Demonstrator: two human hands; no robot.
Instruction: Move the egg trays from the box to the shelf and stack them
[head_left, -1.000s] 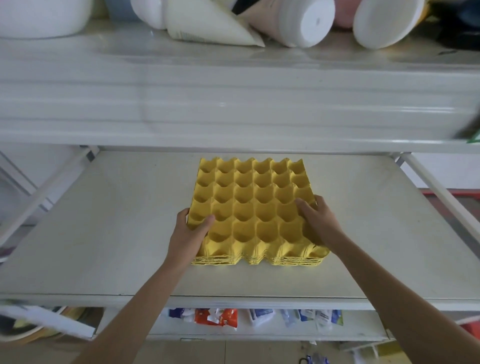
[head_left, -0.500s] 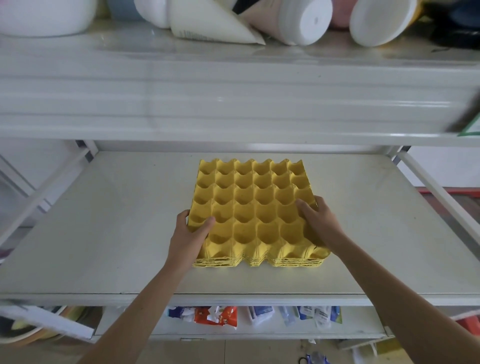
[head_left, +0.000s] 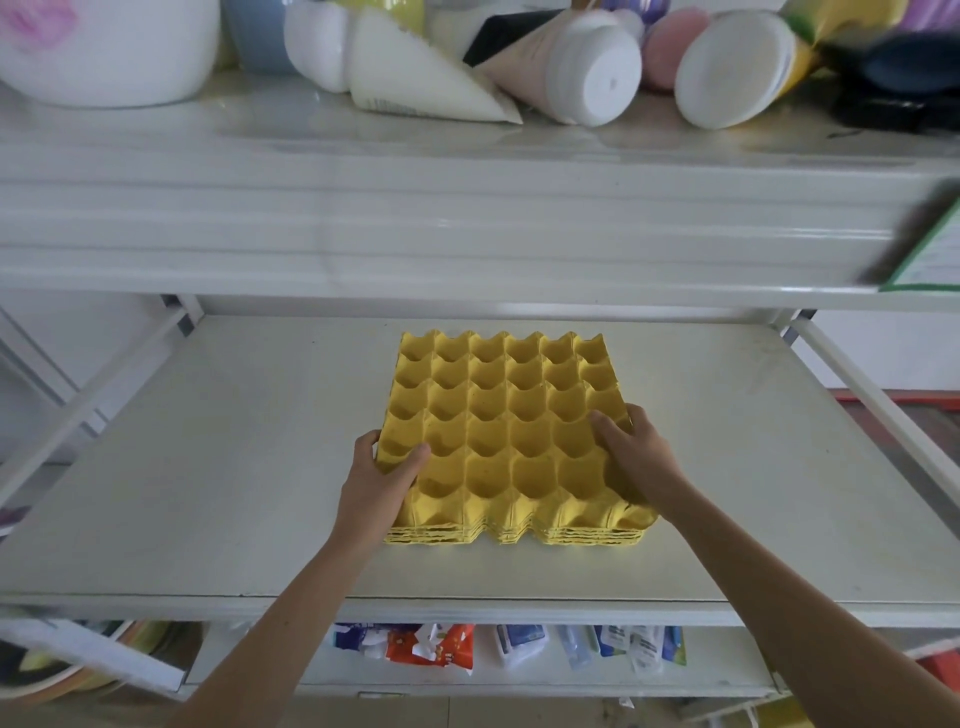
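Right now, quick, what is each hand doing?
Left hand: closed on the left edge of the yellow egg trays stacked on the shelf.
Right hand: closed on their right edge.

White metal shelving (head_left: 156, 467) under soft light, cluttered upper tier (head_left: 467, 171), packets (head_left: 431, 644) on the tier below.

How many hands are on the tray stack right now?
2. The left hand grips the near-left edge of the yellow tray stack; the right hand grips its near-right edge. The stack sits on the middle shelf.
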